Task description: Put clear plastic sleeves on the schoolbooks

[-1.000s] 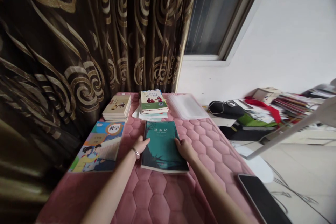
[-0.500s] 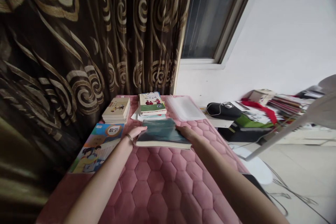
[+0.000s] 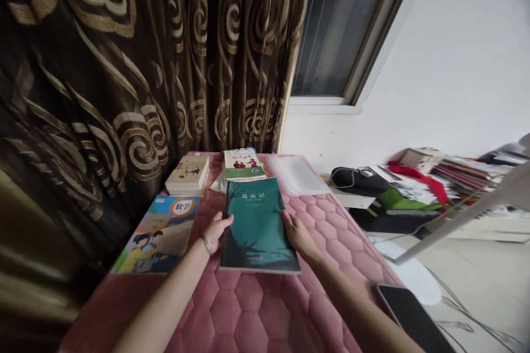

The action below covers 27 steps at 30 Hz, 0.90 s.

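i see the teal paperback book (image 3: 259,226) lying flat on the pink quilted surface (image 3: 248,314), just beside a colourful maths textbook (image 3: 155,237). my left hand (image 3: 216,231) and right hand (image 3: 296,233) rest against its 2 long edges, fingers (image 3: 221,223) open and unclenched. past its top edge sits a green-covered book (image 3: 244,164) on white papers (image 3: 218,185).

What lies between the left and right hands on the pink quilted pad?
In the head view, a teal paperback book titled 昆虫记 lies flat between the left hand and the right hand, each hand resting against one long edge.
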{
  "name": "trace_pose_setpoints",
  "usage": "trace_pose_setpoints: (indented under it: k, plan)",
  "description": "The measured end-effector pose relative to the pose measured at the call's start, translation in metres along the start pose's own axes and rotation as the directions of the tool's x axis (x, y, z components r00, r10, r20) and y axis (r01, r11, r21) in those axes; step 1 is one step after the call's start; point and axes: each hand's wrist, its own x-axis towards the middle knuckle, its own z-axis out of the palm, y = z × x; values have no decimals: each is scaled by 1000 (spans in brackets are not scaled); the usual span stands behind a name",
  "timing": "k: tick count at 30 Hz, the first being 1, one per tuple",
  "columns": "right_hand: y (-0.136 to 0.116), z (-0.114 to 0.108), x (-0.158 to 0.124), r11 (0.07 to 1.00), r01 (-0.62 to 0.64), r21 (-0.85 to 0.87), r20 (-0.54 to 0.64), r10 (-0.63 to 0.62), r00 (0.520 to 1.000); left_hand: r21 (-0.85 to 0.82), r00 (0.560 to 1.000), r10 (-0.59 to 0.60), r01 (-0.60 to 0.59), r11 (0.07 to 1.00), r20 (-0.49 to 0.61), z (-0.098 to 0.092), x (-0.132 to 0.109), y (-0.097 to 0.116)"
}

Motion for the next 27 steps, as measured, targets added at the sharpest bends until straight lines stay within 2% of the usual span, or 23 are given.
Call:
trace_pose_setpoints:
  k: [2,4,6,8,13,16,18,20,22,24,27]
  plan:
    - [9,4,-8,994,105,27,-27,-105,994,-79,996,69,-65,995,51,1,-5,-2]
    - [17,4,-9,981,195,6,-89,-193,977,-137,969,224,-208,968,108,1,-6,1]
    - [21,0,-6,965,257,-58,-135,-263,955,-115,914,380,-367,923,138,0,-3,7]
    - [22,-5,1,942,314,-116,-162,-330,930,-14,876,463,-466,885,137,-1,2,12]
    - [26,-12,14,908,380,-178,-203,-411,889,217,877,466,-481,849,120,-1,9,13]
    - [26,-13,15,894,415,-166,-215,-444,870,167,845,518,-535,828,136,0,7,13]
    - [22,-14,11,901,408,-150,-217,-432,875,100,823,550,-565,819,146,1,5,15]
    - [17,-14,4,929,350,-117,-231,-368,901,70,828,542,-555,829,144,4,3,18]
    - [14,-11,-4,963,261,-60,-213,-268,940,167,881,465,-473,865,87,9,3,15]
    - [17,-6,-10,986,166,-26,-117,-167,979,332,940,341,-318,888,-11,13,5,5]
    - [31,6,-17,992,27,-121,75,-18,997,515,978,183,-106,851,-100,18,5,-21]
